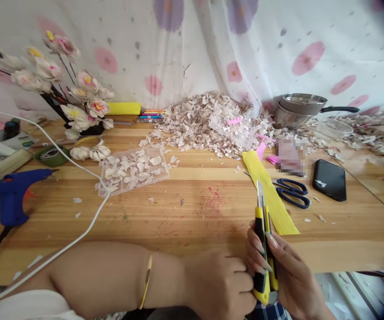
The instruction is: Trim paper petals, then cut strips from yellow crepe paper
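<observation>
A yellow and black utility knife points away from me with its blade out, at the near edge of the wooden table. My right hand is wrapped round its handle. My left hand is closed in a fist against the knife's lower end, with a gold bangle on the wrist. A strip of yellow crepe paper lies just beyond the blade. Blue-handled scissors rest beside the strip.
A heap of pale petal scraps fills the back middle. A clear tray of petals, a blue glue gun, white cable, green tape roll, paper flowers, black phone and a metal pan stand around.
</observation>
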`<state>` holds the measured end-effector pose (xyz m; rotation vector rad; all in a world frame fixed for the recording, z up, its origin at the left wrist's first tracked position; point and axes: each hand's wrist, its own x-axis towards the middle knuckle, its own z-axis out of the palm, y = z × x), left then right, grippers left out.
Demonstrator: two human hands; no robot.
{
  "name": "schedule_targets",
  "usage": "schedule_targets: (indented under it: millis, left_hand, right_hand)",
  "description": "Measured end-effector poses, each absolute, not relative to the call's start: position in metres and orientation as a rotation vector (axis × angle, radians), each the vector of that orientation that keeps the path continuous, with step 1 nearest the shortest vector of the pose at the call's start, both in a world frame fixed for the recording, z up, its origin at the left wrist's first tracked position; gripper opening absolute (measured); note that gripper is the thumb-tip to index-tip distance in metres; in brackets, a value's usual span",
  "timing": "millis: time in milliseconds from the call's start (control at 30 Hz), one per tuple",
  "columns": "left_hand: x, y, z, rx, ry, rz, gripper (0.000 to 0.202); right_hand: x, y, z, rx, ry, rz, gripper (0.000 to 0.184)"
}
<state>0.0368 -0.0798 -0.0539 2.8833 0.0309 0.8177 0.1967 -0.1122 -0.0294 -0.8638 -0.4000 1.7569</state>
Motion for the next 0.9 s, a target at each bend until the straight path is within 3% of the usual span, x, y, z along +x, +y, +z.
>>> schedule_targets:
  millis: [400, 633, 733, 800, 900]
  left_hand:
    - [0.034, -0.077, -0.05, 2.85, -0.019, 0.819, 0.017]
    - [0.036, -0.08, -0.047, 2.906, -0.273, 0.567, 0.026]
    - [0.035, -0.08, -0.049, 2.936, -0.189, 0.514, 0.024]
    - [0.034, -0.08, -0.054, 2.969, -0.119, 0.484, 0.023]
    - [0.033, -0.082, -0.062, 3.026, -0.101, 0.45, 0.019]
  right_hand:
    - [0.198, -0.115, -0.024, -1.043, -0.561, 1.817, 0.039]
    - [0.208, -0.121, -0.026, -1.591, -1.34, 1.168, 0.062]
    - [0.213, -0.121, -0.018, -1.684, -1.649, 0.889, 0.052]
    - [0.216, -0.118, -0.014, -1.747, -1.844, 0.828, 0.043]
    - [0.224, -0.112, -0.015, -1.783, -1.929, 0.906, 0.05]
